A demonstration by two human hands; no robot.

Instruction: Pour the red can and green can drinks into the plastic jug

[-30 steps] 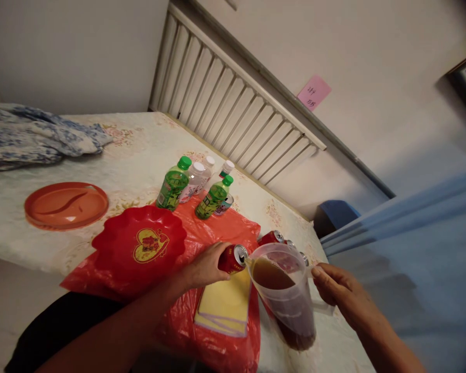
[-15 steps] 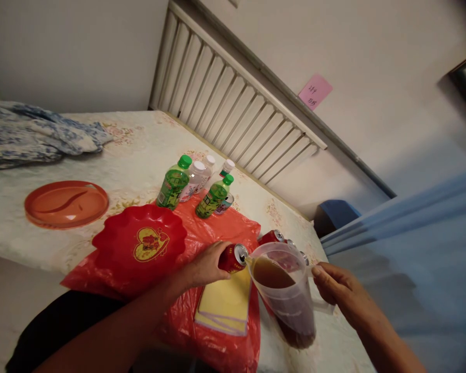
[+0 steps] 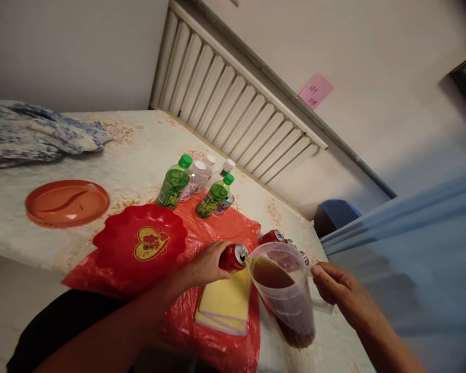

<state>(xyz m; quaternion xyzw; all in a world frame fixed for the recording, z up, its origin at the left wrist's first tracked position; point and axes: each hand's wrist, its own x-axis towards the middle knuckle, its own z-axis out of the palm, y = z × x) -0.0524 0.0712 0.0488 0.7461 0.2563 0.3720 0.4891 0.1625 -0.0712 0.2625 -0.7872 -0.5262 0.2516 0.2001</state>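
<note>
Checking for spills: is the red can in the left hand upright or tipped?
Tipped. The left hand holds the red can on its side, opening at the clear pitcher's rim; brown liquid sits inside.

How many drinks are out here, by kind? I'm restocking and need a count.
Green-capped bottles: 2
White-capped bottles: 3
Red cans, one tipped in the left hand: at least 3; those behind the pitcher are partly hidden
Total: at least 8

We see a red can over brown liquid in a clear jug, a red plate with a yellow heart (floral inside), green-capped bottles, and an orange tray.
</note>
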